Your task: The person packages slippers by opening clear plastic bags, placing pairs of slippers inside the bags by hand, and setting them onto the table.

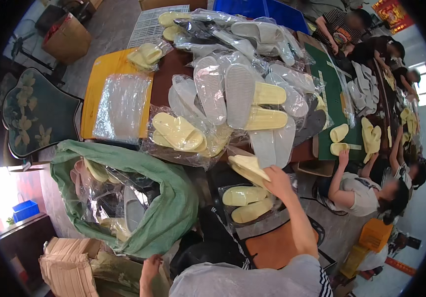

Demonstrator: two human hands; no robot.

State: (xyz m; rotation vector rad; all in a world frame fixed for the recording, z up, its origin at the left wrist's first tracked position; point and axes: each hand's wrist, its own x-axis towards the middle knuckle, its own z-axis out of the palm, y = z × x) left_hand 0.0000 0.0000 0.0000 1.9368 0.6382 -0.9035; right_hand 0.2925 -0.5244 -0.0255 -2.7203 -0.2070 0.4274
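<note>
My right hand (277,182) grips a pair of pale yellow slippers (248,168), raised at the near edge of the table. Below it, another pair of yellow slippers in clear plastic (246,203) lies over an orange-brown seat (277,245). Low down beside the green sack's near rim is my left hand (152,263), its fingers curled; what they hold, if anything, cannot be made out. The wide-mouthed green sack (173,198) contains several plastic-wrapped slippers, among them a grey one (134,208). Close ahead on the table sit bagged yellow slippers (178,132).
Grey slippers in clear bags (242,89) heap across the table. A stack of clear plastic bags (121,106) covers part of a yellow board (94,89). A patterned chair (29,114) and a carton (67,262) stand at left. Several people work along the right, one nearby (356,193).
</note>
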